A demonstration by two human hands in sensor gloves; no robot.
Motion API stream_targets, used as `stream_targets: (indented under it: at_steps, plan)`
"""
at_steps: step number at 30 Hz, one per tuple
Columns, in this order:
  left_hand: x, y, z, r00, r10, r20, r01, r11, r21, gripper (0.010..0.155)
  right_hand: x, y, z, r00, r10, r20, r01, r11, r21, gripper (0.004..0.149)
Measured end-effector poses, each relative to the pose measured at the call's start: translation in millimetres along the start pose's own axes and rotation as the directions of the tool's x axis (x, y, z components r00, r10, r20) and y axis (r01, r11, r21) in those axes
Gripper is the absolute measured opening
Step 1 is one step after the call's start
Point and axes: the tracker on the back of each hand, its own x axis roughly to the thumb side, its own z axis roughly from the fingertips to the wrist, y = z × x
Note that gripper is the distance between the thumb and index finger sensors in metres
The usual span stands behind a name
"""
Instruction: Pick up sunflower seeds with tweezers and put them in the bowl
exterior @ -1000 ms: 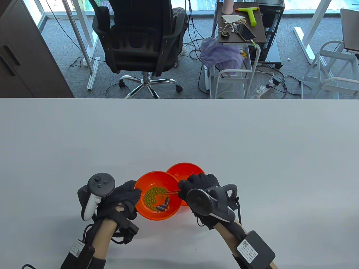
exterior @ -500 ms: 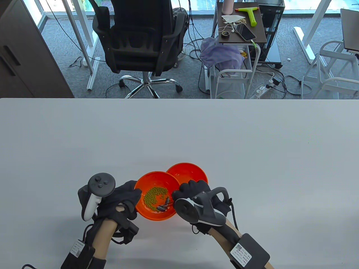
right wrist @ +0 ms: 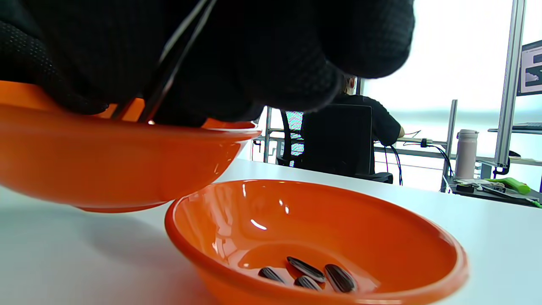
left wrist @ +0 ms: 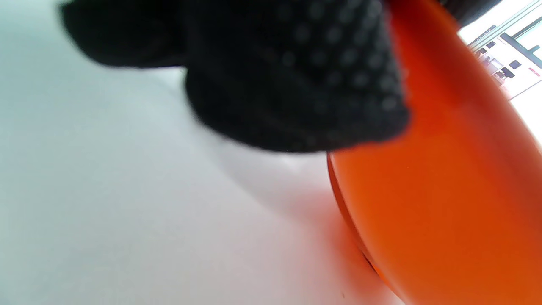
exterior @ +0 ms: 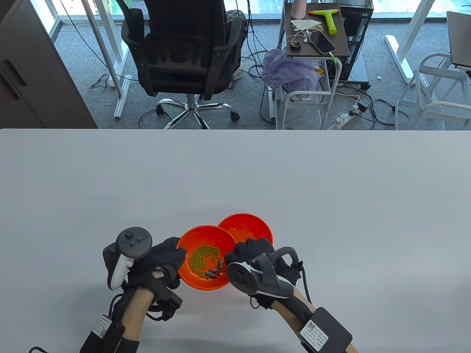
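Note:
An orange bowl (exterior: 200, 237) holds green peas (exterior: 202, 259) and a few dark sunflower seeds (exterior: 213, 273). My left hand (exterior: 165, 257) grips its left rim; in the left wrist view my fingers (left wrist: 296, 84) press on its outer wall (left wrist: 444, 190). My right hand (exterior: 243, 254) pinches thin metal tweezers (right wrist: 169, 72), whose tips reach into this bowl at the seeds. A second orange bowl (exterior: 250, 228) stands just behind on the right; the right wrist view shows three seeds (right wrist: 307, 271) in it. The tweezer tips are hidden in the wrist views.
The white table (exterior: 331, 206) stretches wide around the two bowls. Beyond its far edge are an office chair (exterior: 184, 55) and a small cart (exterior: 316, 33) on the floor.
My right hand has moved left and toward me, bringing the tweezer tips from over the peas down to the seeds at the bowl's near side. The left hand has held still.

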Motion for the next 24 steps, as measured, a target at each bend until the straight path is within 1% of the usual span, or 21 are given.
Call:
stream_targets:
  at_steps: [4, 8, 15, 19, 24]
  plan:
    - [0, 0, 0, 1.0, 0.006, 0.0, -0.006, 1.0, -0.002, 0.05, 0, 0, 0, 1.0, -0.013, 0.002, 0.013, 1.0, -0.006, 0.04]
    - [0, 0, 0, 1.0, 0.005, -0.001, -0.005, 1.0, -0.001, 0.05, -6, -4, 0, 0.999, -0.021, -0.029, 0.02, 0.999, -0.041, 0.04]
    - [-1, 1, 0, 1.0, 0.006, -0.009, -0.006, 1.0, 0.004, 0.05, -36, -17, 0, 0.981, -0.113, -0.157, 0.084, 0.98, -0.182, 0.04]
    - [-2, 2, 0, 1.0, 0.007, -0.015, -0.007, 1.0, 0.006, 0.05, -55, -19, 1, 0.963, -0.13, -0.235, 0.081, 0.975, -0.206, 0.04]
    - [-2, 3, 0, 1.0, 0.007, -0.02, -0.007, 1.0, 0.01, 0.05, -70, -14, 1, 0.947, -0.129, -0.293, 0.07, 0.976, -0.205, 0.04]
